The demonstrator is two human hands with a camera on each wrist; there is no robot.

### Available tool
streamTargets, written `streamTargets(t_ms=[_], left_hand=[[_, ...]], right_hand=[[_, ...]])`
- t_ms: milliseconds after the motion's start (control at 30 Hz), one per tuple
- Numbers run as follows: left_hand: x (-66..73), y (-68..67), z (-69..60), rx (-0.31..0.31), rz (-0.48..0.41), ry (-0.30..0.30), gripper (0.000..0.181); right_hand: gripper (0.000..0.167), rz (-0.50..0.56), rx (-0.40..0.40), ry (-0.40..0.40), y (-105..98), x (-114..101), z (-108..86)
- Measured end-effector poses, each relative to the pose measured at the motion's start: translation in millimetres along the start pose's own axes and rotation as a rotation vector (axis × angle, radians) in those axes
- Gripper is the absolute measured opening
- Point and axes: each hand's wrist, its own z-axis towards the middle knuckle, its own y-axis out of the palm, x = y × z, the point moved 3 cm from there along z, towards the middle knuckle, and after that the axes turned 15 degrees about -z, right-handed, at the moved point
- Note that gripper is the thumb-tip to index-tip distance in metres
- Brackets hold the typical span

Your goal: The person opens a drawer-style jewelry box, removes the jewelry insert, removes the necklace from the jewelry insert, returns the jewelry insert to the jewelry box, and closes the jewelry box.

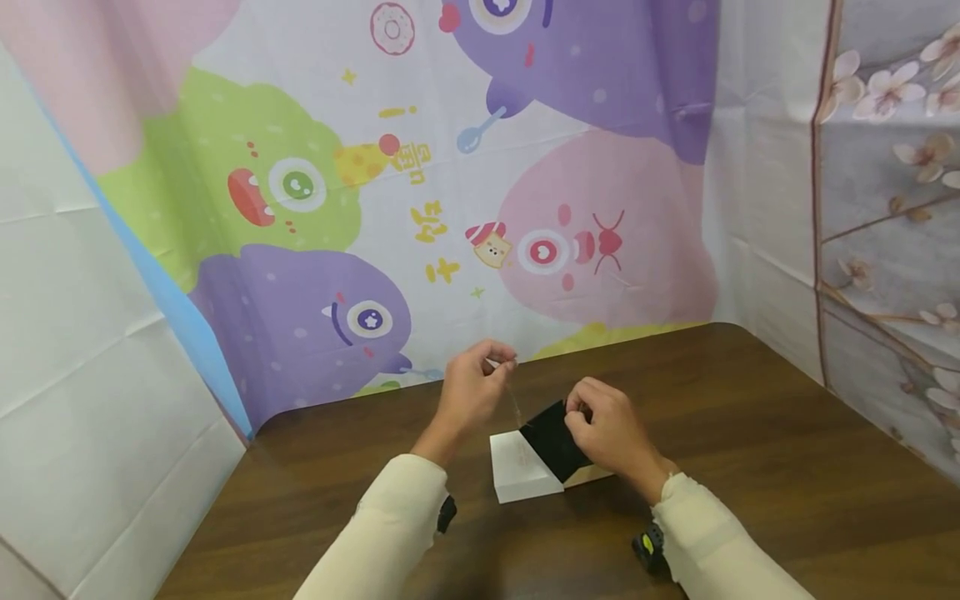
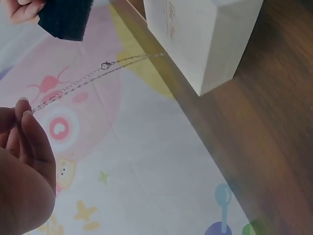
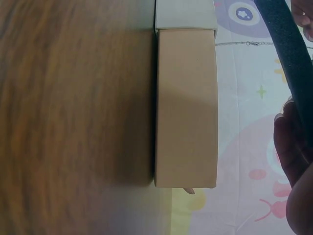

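My left hand (image 1: 474, 383) pinches a thin silver chain necklace (image 2: 82, 85) at one end, raised above the table. The chain slants down from the fingertips towards the box, and a small clasp (image 2: 105, 64) shows along it. In my right hand (image 1: 609, 423) is a black foam pad (image 1: 553, 442), held tilted over the box by one edge. Below, a white box sleeve (image 1: 521, 477) with faint printed lettering covers the left part of a brown cardboard drawer (image 3: 187, 107). The chain's lower end and the drawer's inside are hidden.
The box stands on a dark wood-grain table (image 1: 337, 492). A cartoon-printed cloth (image 1: 450, 208) hangs along the table's far edge. White panels (image 1: 97, 350) rise at the left, and a flower-printed curtain (image 1: 885, 250) hangs at the right.
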Motion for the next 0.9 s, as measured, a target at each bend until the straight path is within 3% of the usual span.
streamTargets(t_ms=[533,767,900], left_hand=[[0.5,-14.2,0.6,0.001,-0.038,0.046,0.007],[2.8,-24.7,3.7,-0.01,0.003,0.066,0.008],[-0.6,-33.4,-1.5,0.009,0.049,0.093,0.007]], right_hand=[[0.027,-0.004,0.014,-0.01,0.2,0.2,2.0],[0.028,-0.007,0.029,-0.011,-2.1,1.1,4.2],[0.027,-0.021,-0.012,0.014,0.2,-1.8,-0.5]])
